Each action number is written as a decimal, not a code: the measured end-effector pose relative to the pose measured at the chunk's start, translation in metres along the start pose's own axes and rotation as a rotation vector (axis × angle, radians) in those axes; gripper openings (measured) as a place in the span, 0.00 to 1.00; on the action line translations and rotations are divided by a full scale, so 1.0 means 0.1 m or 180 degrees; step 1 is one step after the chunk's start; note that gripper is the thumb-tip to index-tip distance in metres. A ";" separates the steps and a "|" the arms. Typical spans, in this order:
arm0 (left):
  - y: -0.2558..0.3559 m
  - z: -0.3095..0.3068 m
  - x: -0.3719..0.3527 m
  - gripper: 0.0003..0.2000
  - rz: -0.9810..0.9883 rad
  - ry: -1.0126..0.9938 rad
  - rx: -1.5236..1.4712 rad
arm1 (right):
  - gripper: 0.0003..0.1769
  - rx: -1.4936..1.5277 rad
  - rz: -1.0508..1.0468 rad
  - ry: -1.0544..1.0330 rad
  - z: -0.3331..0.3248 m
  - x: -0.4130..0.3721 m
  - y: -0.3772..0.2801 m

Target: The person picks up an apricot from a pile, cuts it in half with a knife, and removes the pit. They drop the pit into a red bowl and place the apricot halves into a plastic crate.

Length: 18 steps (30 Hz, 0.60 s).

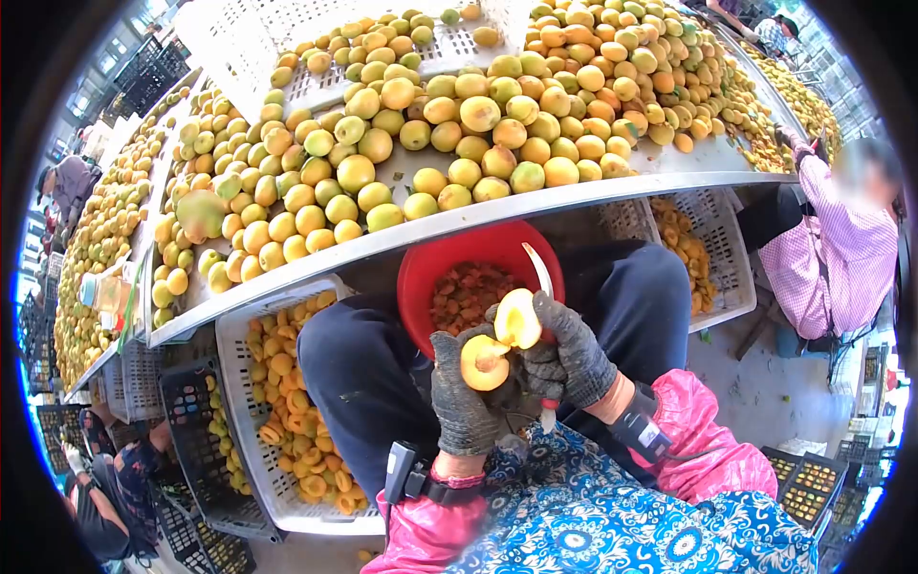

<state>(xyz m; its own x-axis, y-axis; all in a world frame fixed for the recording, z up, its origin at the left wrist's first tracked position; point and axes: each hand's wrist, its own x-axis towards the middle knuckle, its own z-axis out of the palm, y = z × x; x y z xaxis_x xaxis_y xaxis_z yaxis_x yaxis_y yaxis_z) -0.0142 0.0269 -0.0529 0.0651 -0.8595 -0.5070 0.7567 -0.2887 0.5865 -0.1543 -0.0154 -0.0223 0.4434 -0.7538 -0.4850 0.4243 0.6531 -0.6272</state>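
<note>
My left hand [462, 400], in a dark grey knit glove, is closed on an apricot half [483, 364] with a pit-like lump at its centre. Touching or nearly touching it is a second apricot half [518, 320], cut face up, held in my gloved right hand [574, 359]. A knife is also in my right hand; its curved pale blade [542, 273] points up and away from me. Part of its reddish handle shows between the fingers. Just beyond my hands, between my knees, a red bucket [411, 292] holds reddish-brown pits [470, 292].
Whole apricots [449, 134] cover the metal-edged table [430, 228] ahead. A white crate [239, 421] of apricot halves stands left of my knees, beside a black crate [191, 430]. Another white crate [732, 258] is under the table at right. A person in pink check [841, 258] sits at right.
</note>
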 end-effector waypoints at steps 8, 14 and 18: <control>0.05 -0.22 0.10 0.35 -0.1029 -0.0419 -0.0890 | 0.33 -0.0445 -0.0307 -0.0108 0.04 -0.12 -0.11; 0.10 -0.02 0.02 0.33 -0.0788 -0.0481 -0.0841 | 0.33 -0.4118 -0.1254 -0.0993 0.20 -0.26 -0.30; 0.00 -0.17 0.04 0.32 -0.1134 -0.0691 -0.1169 | 0.38 -0.5168 -0.1294 -0.1064 0.23 -0.28 -0.21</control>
<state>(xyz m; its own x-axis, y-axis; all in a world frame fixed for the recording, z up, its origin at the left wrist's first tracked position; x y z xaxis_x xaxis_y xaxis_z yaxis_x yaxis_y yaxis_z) -0.0025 0.0311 -0.0657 -0.3424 -0.8141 -0.4690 0.8870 -0.4447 0.1242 -0.1577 -0.0063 0.0190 0.7415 -0.6557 -0.1424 -0.5430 -0.4617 -0.7014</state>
